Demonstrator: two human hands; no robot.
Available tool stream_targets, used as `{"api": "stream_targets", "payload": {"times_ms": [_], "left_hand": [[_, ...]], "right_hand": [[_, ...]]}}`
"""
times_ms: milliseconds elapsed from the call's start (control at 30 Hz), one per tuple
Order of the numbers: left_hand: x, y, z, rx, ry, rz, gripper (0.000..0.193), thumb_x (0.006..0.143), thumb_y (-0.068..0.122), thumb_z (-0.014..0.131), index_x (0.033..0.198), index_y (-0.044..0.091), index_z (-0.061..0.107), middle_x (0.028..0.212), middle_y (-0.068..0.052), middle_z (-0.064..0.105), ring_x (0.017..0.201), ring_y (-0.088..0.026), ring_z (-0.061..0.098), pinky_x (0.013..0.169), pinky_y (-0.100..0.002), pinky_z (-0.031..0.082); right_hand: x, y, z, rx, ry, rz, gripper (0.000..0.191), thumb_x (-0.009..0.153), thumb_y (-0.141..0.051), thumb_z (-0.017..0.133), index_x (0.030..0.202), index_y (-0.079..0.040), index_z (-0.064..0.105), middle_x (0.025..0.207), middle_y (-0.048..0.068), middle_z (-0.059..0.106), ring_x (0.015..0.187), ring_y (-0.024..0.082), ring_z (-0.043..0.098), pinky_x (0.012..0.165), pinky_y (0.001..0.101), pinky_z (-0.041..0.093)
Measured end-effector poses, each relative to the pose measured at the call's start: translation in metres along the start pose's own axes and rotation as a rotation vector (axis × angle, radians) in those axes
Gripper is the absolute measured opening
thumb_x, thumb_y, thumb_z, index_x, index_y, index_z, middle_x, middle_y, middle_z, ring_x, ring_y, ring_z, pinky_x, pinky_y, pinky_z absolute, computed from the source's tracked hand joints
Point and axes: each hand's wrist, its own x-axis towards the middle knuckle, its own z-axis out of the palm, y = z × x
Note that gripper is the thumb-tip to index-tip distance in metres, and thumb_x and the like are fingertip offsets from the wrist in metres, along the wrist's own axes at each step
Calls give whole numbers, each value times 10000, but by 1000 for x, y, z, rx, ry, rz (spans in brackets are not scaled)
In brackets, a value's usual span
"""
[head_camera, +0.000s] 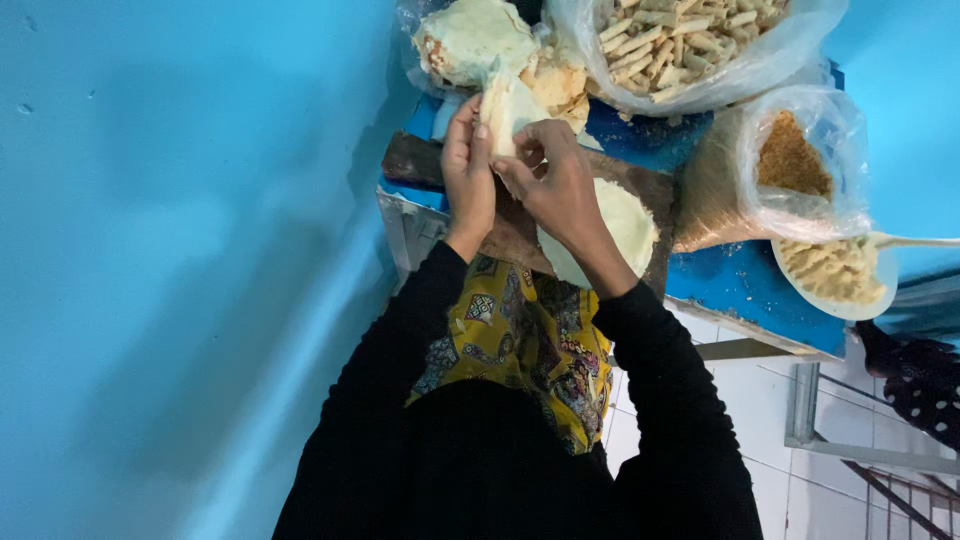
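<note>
Pale, thin folded pastry sheet, held upright above the dark wooden board. Left hand: fingers closed on the sheet's left edge. Right hand: fingertips pinching its right side. Round pale dough sheet flat on the board, just beside the right wrist. Clear plastic bag of rolled pastry sticks behind; clear bag of brown crumbs and white plate of filling to the right, on the blue table.
</note>
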Motion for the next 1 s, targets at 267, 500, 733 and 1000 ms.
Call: {"api": "stream_targets", "payload": {"times_ms": [267, 500, 733, 1000], "left_hand": [[-2, 3, 2, 147, -23, 56, 386, 1121, 200, 542, 1448, -4, 522, 1398, -115, 608, 1265, -195, 597, 1073, -363, 513], [-3, 5, 5, 156, -22, 78, 365, 1108, 207, 569, 1404, -6, 563, 1338, -109, 638, 1208, -177, 612, 1024, -348, 526], [-4, 12, 10, 179, -52, 48, 376, 1125, 210, 555, 1432, -7, 559, 1358, -108, 636, 1226, -173, 609, 1057, -338, 514], [-16, 19, 23, 199, -292, -9, 738, 1000, 70, 642, 1608, 33, 226, 1546, -178, 431, 1375, -244, 519, 1126, -368, 486]], "right_hand": [[-5, -18, 0, -27, 56, -90, 221, 938, -79, 756, 1029, 11, 576, 973, 152, 609, 814, 258, 684, 701, 367, 565], [-5, -10, -2, -28, 31, -59, 170, 940, -71, 761, 958, 21, 620, 925, 143, 644, 808, 258, 689, 702, 359, 564], [-1, 1, -14, 195, 14, 167, 43, 977, -52, 686, 977, -9, 693, 892, 88, 748, 853, 150, 709, 786, 308, 559], [-3, 38, -14, 153, 113, 96, 10, 978, -7, 628, 978, -5, 619, 840, 56, 661, 780, 110, 607, 705, 287, 525]]}}
